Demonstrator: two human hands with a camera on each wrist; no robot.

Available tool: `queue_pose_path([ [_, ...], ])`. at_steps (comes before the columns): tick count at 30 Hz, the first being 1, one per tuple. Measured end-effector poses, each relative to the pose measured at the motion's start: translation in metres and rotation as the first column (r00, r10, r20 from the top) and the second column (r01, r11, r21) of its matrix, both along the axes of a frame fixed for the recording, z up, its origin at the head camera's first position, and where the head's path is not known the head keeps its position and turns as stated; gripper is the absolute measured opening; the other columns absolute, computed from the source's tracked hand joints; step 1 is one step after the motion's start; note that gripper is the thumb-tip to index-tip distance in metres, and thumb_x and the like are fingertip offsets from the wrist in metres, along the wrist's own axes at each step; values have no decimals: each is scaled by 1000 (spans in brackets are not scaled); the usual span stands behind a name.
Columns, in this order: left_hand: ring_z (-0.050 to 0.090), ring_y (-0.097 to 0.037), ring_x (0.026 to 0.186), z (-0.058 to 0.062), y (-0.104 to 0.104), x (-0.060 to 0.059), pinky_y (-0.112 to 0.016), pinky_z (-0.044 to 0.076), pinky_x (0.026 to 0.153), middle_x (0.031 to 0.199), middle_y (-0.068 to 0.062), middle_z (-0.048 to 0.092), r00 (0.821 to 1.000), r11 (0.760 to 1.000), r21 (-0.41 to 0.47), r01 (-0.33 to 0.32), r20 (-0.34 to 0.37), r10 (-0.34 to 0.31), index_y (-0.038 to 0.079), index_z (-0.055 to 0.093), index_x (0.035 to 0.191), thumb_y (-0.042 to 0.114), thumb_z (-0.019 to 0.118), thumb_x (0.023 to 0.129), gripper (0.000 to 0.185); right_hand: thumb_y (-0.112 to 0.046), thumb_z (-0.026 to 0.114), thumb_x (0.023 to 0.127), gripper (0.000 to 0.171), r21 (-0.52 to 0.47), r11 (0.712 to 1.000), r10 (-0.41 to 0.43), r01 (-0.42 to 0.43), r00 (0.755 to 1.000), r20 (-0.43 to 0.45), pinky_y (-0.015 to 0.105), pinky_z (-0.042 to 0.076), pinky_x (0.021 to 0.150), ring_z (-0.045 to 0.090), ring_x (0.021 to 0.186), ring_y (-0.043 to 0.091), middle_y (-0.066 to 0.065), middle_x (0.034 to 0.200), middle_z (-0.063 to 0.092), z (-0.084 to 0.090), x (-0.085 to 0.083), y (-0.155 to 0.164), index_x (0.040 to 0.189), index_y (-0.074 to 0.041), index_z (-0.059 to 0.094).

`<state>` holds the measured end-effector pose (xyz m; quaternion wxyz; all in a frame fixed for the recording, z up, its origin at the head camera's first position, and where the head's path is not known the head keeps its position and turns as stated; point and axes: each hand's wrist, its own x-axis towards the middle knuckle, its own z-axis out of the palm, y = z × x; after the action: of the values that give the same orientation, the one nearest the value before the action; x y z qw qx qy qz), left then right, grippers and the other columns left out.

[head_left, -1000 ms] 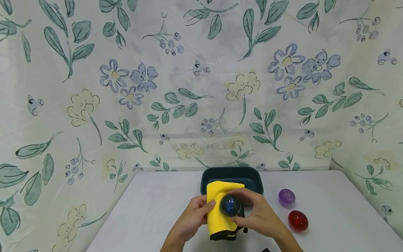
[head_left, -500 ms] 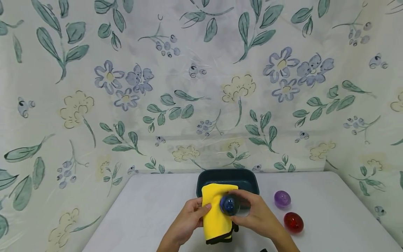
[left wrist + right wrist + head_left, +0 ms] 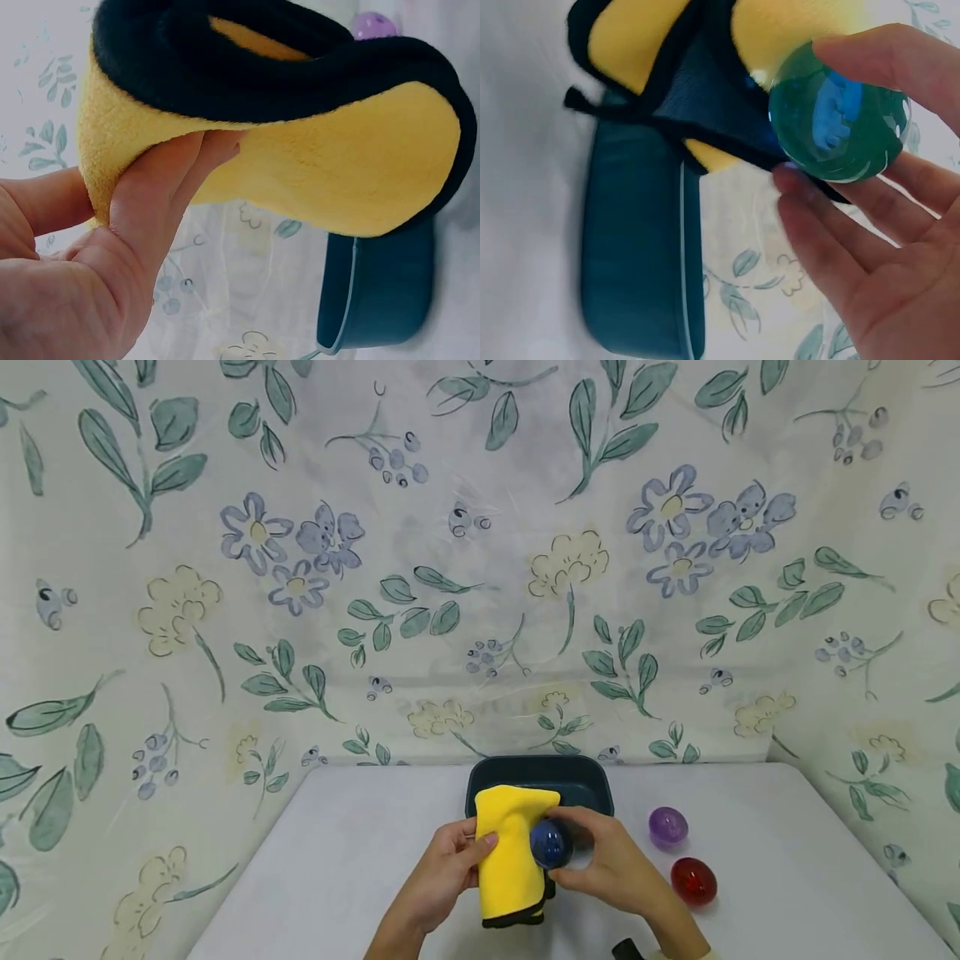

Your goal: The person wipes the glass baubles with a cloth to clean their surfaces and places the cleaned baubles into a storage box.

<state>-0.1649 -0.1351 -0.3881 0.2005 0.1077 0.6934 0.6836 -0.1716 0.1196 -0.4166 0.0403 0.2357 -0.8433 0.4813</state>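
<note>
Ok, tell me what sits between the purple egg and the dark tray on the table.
Nothing: in the head view only bare white table lies between the purple egg and the dark tray.

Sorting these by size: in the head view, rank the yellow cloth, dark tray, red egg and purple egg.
1. dark tray, partly hidden
2. yellow cloth
3. red egg and purple egg: look alike; red sits nearer, so unranked.
</note>
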Motion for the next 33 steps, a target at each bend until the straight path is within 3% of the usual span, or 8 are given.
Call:
queue_pose_path([
  [6,74,-19,102,3,-2,-4,-38,62,95,130,-18,69,999,999,9,-43,-29,43,-7,43,150,30,53,108,56,-20,88,77,58,57,998,21,-20,999,-28,36,63,94,72,104,19,11,128,73,2,-5,-2,130,-5,68],
  [12,73,-18,103,5,-2,-7,-36,62,95,130,-21,68,995,997,17,-72,-64,73,-9,44,149,25,52,109,54,-20,88,80,58,30,992,123,-125,991,51,41,61,98,72,111,24,12,129,72,7,-3,-6,132,-5,66],
  [16,72,-17,103,3,-1,-7,-34,62,94,131,-22,66,997,999,15,-43,-68,44,-10,43,148,24,50,109,52,-20,87,81,58,-2,985,169,-170,978,124,45,60,98,70,118,28,10,132,70,9,1,-8,133,-8,66],
  [20,71,-16,101,0,-1,-7,-33,62,94,130,-22,66,998,1000,5,-22,-65,22,-10,43,148,25,50,109,53,-18,86,81,57,-38,982,190,-186,972,137,41,61,97,69,120,28,8,133,69,7,4,-8,134,-11,66],
  [27,72,-15,100,-4,0,-7,-33,63,93,125,-17,69,998,999,-6,32,-45,-33,-9,43,149,25,51,109,52,-13,86,80,57,-96,970,231,-223,970,81,38,61,97,67,120,24,3,133,68,4,5,-7,133,-19,66],
  [33,73,-14,99,-9,4,-9,-29,63,90,118,-9,70,995,995,6,98,-28,-98,-9,43,147,24,47,110,50,-10,85,80,58,-164,960,231,-229,973,-6,35,62,94,66,119,27,7,137,65,5,3,-4,134,-15,65],
])
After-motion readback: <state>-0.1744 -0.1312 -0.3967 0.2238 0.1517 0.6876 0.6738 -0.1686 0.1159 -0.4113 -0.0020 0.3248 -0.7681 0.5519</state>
